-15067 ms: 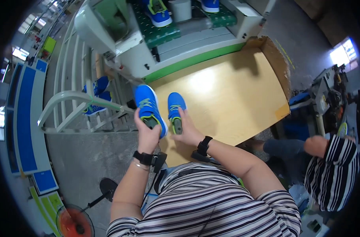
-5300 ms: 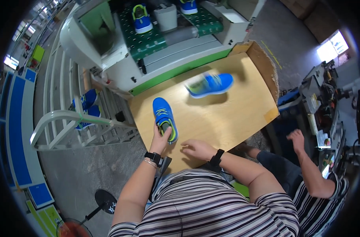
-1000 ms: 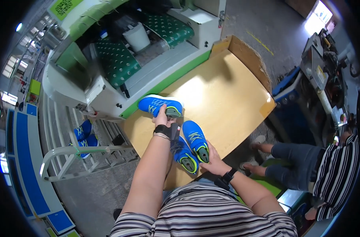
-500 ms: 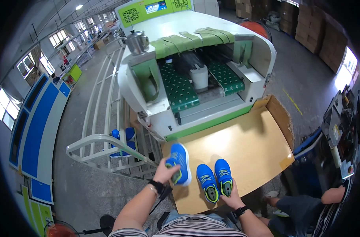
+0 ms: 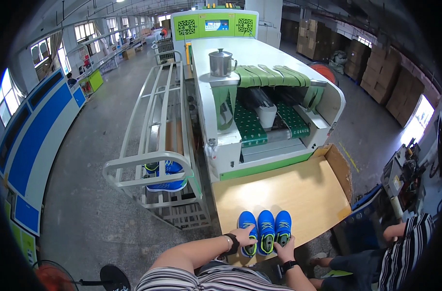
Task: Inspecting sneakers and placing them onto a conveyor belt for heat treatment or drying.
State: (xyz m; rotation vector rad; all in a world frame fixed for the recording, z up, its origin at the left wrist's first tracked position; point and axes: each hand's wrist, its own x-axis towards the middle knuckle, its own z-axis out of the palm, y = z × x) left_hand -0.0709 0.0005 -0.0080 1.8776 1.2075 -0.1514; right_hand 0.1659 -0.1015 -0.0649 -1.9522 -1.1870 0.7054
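Observation:
Three blue sneakers with yellow-green linings stand side by side on a light wooden board, toes pointing away from me. My left hand (image 5: 243, 236) is closed on the left sneaker (image 5: 246, 219) around its opening. Untouched between the hands is the middle sneaker (image 5: 266, 224). At the heel of the right sneaker (image 5: 283, 223), my right hand (image 5: 285, 250) grips with thumb and fingers, partly hidden by the shoe. The board (image 5: 298, 194) lies in front of a conveyor machine.
Beyond the board is the white and green machine (image 5: 260, 53), with green dotted belts (image 5: 247, 123) and a metal pot (image 5: 221, 63) on top. A pale metal rack (image 5: 150, 157) at left holds more blue sneakers (image 5: 166, 185). Another person (image 5: 408, 247) is close at right.
My left hand has brought its raised sneaker down and right, beside the other two. My right hand stays at the right sneaker's heel. The view has shifted.

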